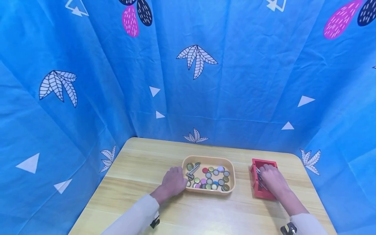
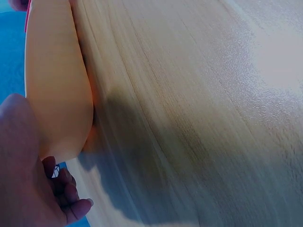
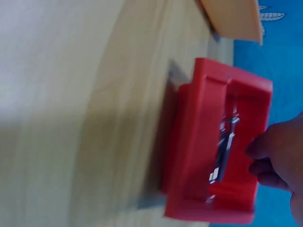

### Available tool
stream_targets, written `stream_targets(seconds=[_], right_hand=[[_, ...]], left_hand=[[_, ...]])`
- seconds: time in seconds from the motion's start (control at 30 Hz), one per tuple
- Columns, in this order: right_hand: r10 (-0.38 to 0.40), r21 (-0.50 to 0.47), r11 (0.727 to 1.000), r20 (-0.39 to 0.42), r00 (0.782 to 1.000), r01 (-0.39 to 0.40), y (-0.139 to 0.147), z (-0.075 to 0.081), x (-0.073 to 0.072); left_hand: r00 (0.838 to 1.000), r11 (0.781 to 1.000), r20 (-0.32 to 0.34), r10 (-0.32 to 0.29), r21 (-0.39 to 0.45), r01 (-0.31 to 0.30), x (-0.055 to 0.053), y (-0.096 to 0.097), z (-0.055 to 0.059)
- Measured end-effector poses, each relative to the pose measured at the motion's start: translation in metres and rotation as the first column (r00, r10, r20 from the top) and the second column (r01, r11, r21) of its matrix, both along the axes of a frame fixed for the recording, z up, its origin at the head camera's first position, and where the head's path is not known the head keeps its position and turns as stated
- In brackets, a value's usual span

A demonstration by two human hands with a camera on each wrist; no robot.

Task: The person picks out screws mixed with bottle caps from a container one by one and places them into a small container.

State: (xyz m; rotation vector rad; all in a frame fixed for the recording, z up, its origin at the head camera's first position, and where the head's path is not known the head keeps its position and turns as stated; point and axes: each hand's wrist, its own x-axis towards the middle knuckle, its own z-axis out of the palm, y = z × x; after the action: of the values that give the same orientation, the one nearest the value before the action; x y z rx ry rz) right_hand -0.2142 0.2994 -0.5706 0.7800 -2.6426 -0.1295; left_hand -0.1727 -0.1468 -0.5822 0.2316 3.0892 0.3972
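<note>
A tan tray (image 1: 210,159) holds many bottle caps (image 1: 209,175) in mixed colours, with slim silver metal pieces (image 1: 193,170) among them at its left. Against the tray's left end is my left hand (image 1: 174,180), its thumb by the rim and its fingers curled round the end wall in the left wrist view. My right hand (image 1: 273,179) reaches over a red box (image 3: 222,78), thumb and fingers bent together above the opening. Silver metal pieces (image 3: 224,146) lie inside the box, beside those fingertips. Whether anything is pinched between the fingertips is hidden.
Both containers stand on a pale wooden table (image 1: 152,150), the red box to the right of the tray with a gap between them. A blue patterned curtain (image 1: 194,98) encloses the table's back and sides.
</note>
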Motion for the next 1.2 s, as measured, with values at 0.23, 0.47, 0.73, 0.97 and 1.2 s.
stream_targets(seconds=[0.23,0.47,0.73,0.97,1.2], right_hand=[[0.076,-0.143,0.986,-0.037,0.996,-0.081,-0.023,0.022,-0.002],[0.150,-0.155,0.976,-0.047,0.988,-0.156,-0.053,0.037,-0.007],[0.308,-0.234,0.909,-0.181,0.934,-0.346,-0.100,0.040,-0.026],[0.424,-0.251,0.862,-0.121,0.897,-0.441,-0.138,0.032,-0.038],[0.526,-0.207,0.834,0.016,0.850,-0.512,-0.169,0.021,-0.041]], left_hand=[[1.000,1.000,0.001,-0.002,0.006,0.002,0.000,0.000,0.000],[1.000,1.000,0.004,-0.001,0.002,0.001,0.001,0.001,0.001],[1.000,1.000,0.005,-0.006,-0.003,0.006,0.000,0.001,0.003],[0.998,1.000,-0.053,-0.020,0.000,0.020,-0.004,-0.001,-0.001],[0.999,0.999,-0.045,-0.022,0.027,0.023,-0.001,-0.001,0.000]])
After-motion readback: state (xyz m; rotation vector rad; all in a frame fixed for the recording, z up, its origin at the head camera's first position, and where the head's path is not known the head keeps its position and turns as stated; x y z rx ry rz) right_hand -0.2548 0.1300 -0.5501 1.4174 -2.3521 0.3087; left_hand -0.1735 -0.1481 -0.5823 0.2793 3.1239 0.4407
